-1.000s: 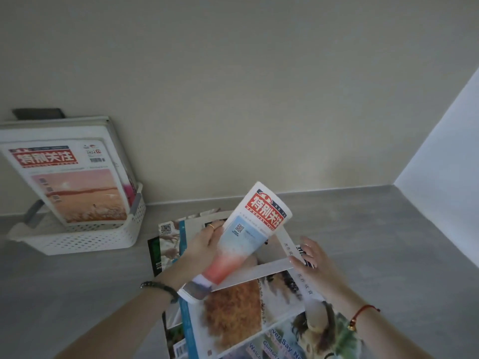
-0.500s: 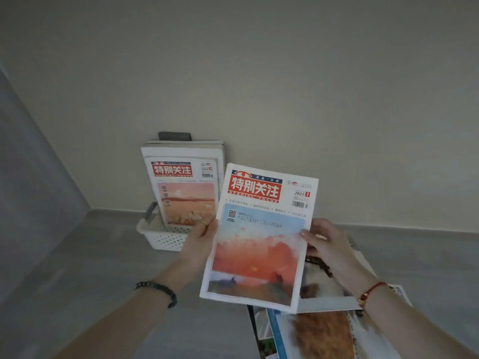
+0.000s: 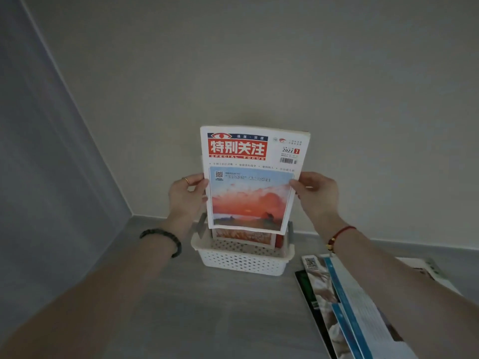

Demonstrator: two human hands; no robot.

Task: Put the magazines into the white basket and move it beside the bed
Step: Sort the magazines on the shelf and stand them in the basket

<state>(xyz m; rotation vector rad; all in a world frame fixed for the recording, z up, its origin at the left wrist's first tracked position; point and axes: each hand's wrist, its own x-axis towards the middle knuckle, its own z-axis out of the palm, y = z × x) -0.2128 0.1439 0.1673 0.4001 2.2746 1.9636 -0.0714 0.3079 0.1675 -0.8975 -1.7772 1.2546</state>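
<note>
Your left hand (image 3: 185, 195) and right hand (image 3: 317, 194) each pinch a side edge of the red-and-white sunset-cover magazine (image 3: 250, 182), upright just above the white perforated plastic basket (image 3: 243, 263) at its 6 o'clock. Lower it straight, with the bottom edge in front of the standing magazines (image 3: 243, 235), then let go with both hands together. The loose glossy magazines (image 3: 344, 301) lie at the basket's 4 o'clock.

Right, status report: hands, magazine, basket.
Both gripping: left hand, right hand on red-cover magazine, upright. Hanging just above white basket, other magazines inside. Off right, floor stack; nothing blocking.
</note>
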